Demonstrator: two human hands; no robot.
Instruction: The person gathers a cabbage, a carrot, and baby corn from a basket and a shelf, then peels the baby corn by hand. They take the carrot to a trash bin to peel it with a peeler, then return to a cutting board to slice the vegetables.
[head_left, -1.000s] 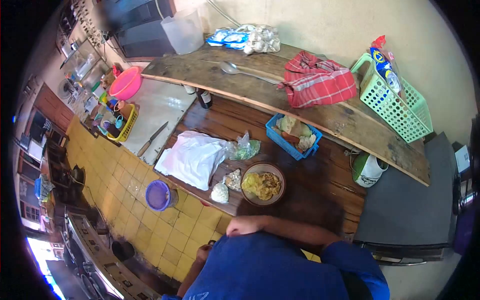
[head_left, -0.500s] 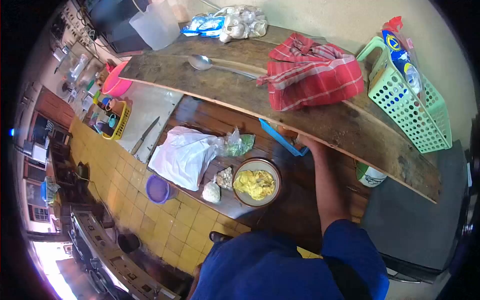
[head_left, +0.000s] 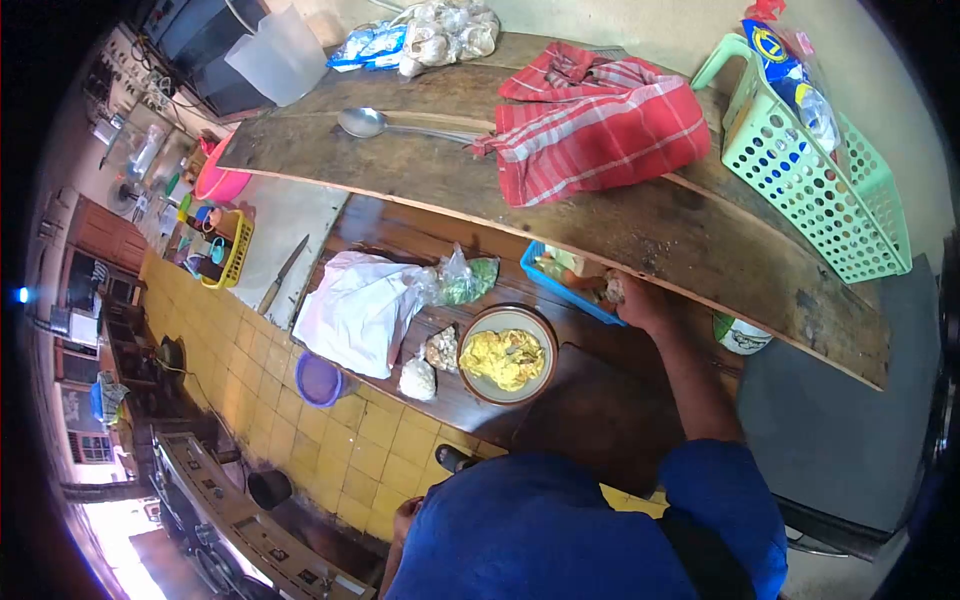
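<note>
My right hand (head_left: 640, 302) is under the edge of the wooden shelf (head_left: 430, 195), at the right end of a blue basket (head_left: 572, 290). Its fingers are closed round a small pale-brown thing that I cannot make out. Pale and greenish food pieces (head_left: 560, 265) lie in the basket. My left hand (head_left: 406, 518) hangs low beside my blue shirt, its fingers mostly hidden. On the dark table, a bowl (head_left: 508, 397) holds yellow food (head_left: 503, 360). Left of it are two small bags (head_left: 418, 380), a bag of greens (head_left: 468, 280) and a white plastic bag (head_left: 360, 312).
On the shelf lie a spoon (head_left: 362, 123), a red checked cloth (head_left: 600, 135) and a green basket (head_left: 815, 190). A knife (head_left: 284, 275) rests on the pale surface at left. A purple tub (head_left: 318, 380) stands on the floor below the table's edge.
The blue basket shows more from under the shelf, with its contents now visible. My right hand has come further into view, with its fingers round something small. The whole view has shifted slightly.
</note>
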